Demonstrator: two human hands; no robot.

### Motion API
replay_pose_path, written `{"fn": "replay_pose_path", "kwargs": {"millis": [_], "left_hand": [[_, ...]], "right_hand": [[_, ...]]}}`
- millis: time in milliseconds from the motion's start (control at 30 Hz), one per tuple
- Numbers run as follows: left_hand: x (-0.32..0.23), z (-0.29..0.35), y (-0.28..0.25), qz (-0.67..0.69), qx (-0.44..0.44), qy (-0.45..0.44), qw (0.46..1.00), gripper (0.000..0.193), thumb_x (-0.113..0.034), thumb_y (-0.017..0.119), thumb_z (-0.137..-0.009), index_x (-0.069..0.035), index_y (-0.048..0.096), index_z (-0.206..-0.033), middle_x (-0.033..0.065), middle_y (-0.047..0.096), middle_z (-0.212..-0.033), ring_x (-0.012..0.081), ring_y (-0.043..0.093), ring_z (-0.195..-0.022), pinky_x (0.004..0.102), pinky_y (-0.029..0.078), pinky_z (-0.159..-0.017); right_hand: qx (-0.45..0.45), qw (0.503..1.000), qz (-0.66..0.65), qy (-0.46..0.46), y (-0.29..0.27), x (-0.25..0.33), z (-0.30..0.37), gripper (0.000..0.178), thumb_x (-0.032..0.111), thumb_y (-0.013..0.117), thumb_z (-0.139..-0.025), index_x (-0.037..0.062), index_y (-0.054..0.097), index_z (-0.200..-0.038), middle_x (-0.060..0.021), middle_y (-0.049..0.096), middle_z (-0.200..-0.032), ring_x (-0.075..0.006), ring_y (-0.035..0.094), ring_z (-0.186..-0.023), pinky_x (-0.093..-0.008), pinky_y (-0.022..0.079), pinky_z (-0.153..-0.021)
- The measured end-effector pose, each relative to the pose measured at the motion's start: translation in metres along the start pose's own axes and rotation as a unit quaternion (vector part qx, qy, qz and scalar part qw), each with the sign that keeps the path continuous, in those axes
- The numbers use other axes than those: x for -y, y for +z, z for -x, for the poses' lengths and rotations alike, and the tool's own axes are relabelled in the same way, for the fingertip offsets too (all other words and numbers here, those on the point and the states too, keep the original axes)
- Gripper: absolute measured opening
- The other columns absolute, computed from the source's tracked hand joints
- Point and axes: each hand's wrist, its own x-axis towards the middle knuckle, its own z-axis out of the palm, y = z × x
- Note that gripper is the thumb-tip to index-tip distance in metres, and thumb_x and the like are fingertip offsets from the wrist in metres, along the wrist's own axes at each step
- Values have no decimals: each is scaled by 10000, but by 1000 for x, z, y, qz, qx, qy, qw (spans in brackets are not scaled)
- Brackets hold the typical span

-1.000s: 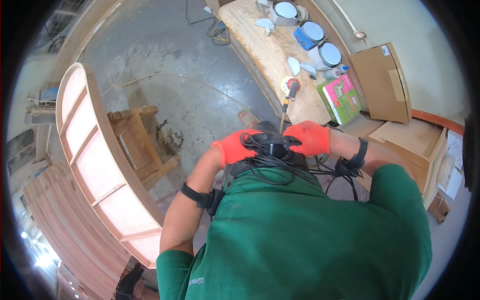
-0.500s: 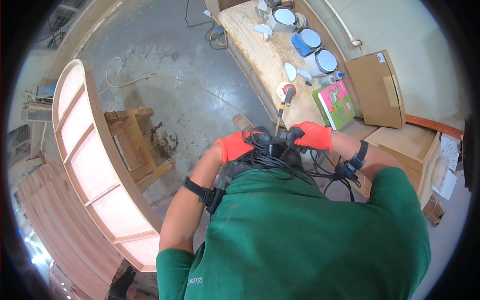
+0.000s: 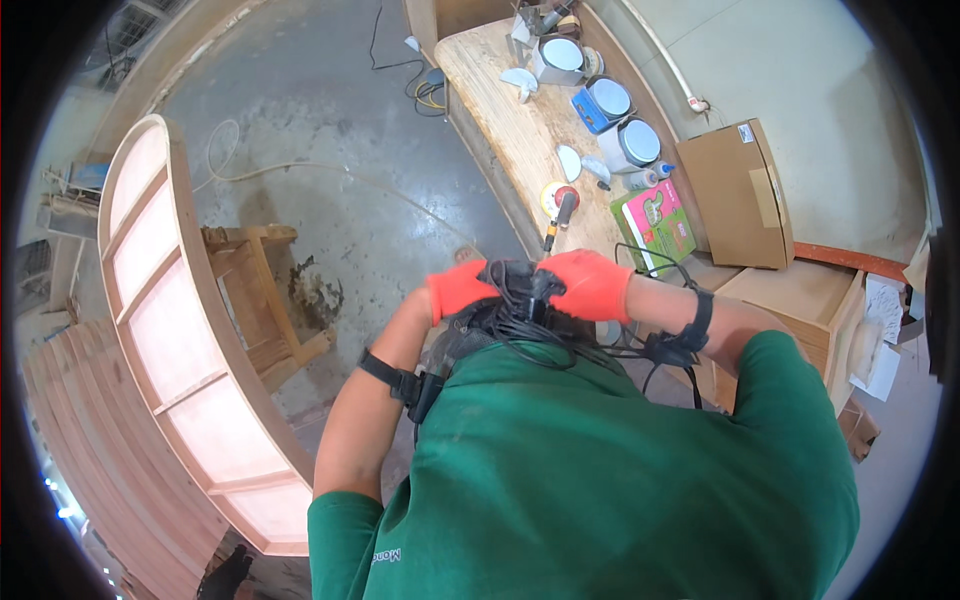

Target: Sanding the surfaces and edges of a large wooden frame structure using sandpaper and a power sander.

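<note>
Both my hands wear orange gloves and meet in front of my chest on a black power tool (image 3: 515,290) wrapped in coils of black cable (image 3: 545,330). My left hand (image 3: 460,290) grips the tool's left side. My right hand (image 3: 590,285) closes over its right side and the cable. Loose loops of the cable hang down against my green shirt and run toward a black band on my right wrist. The tool's body is mostly hidden by my gloves.
A long wooden workbench (image 3: 510,130) ahead carries several round tins, a blue box, a green and pink box (image 3: 655,222) and a small sander (image 3: 560,205). A cardboard box (image 3: 740,195) stands at right. A curved wooden frame (image 3: 170,330) and a wooden stool (image 3: 265,300) stand left on the concrete floor.
My hands have stayed together on the tool and cable, shifting slightly up and toward the bench. The view has moved a little closer to the workbench.
</note>
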Motion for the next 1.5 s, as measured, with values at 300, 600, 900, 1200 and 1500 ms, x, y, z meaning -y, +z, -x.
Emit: {"fn": "replay_pose_path", "kwargs": {"millis": [300, 600, 900, 1200, 1500], "left_hand": [[-28, -33, 29, -310, 3, 48, 949, 451, -329, 670, -845, -107, 651, -1238, 109, 671, -1182, 259, 631, -1078, 360, 488, -943], [-25, -51, 50, -394, -36, 78, 915, 336, -272, 683, -792, -98, 683, -1080, 172, 669, -1122, 378, 614, -1051, 437, 499, -899], [-52, -51, 53, -447, -6, 19, 894, 285, -164, 707, -762, -108, 686, -1040, 104, 672, -1056, 328, 612, -1037, 422, 489, -890], [-38, -24, 40, -545, 18, 181, 819, 329, -186, 711, -784, -144, 635, -1101, 41, 613, -1185, 288, 525, -1167, 420, 405, -1037], [-1, 42, 3, -280, -180, 102, 938, 441, -154, 692, -829, -98, 608, -1258, 115, 629, -1231, 284, 601, -1108, 398, 466, -986]], "right_hand": [[-25, 968, -218, 125, -13, -5, 7, 320, 145, 659, -797, 49, 576, -1090, -173, 643, -963, -329, 613, -885, -411, 493, -805], [20, 962, -226, 152, -37, -5, 26, 371, 151, 708, -807, 74, 531, -1124, -139, 644, -952, -329, 613, -902, -392, 497, -828], [240, 958, 136, 77, -21, -20, 20, 335, 356, 610, -859, 104, 661, -1074, -165, 676, -1033, -353, 620, -1041, -450, 480, -920], [294, 943, 149, 43, -27, -30, 30, 363, 339, 600, -866, 83, 650, -1117, -154, 676, -1056, -343, 610, -1066, -444, 476, -939], [337, 930, 134, 66, -28, -51, 41, 418, 342, 614, -857, 79, 643, -1181, -183, 680, -1086, -349, 613, -1073, -429, 479, -934]]}}
